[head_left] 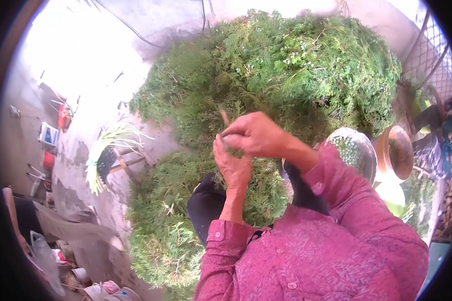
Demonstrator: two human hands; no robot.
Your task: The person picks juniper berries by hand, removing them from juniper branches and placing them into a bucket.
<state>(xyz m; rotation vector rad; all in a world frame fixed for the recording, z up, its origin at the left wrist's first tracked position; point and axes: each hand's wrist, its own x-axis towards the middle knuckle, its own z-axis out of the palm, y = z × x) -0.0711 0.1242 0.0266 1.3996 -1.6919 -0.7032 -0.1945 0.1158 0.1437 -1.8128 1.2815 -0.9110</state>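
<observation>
My left hand [232, 169] and my right hand [258, 135] meet in front of my chest, fingertips pressed together. Both are closed in a pinch. A thin brownish piece [224, 118], blurred, sticks up just beyond the fingers; it may be a twig, but I cannot make it out. Below and behind the hands spread cut evergreen branches [206, 173] with flat, scaly leaves. A tall heap of the same greenery [286, 65], dotted with small pale cones, rises beyond. To the right of my sleeve stands a round basin [370, 155] holding many small green cones.
Beside the basin are a round tan-rimmed container [384, 150] and a yellow-green bowl [394, 198]. On the left, long pale-green stalks [98, 155] lie over a small stool [123, 163]. Cloth [75, 226], a clear plastic bag [42, 256] and clutter line the left side; wire mesh [434, 60] stands at right.
</observation>
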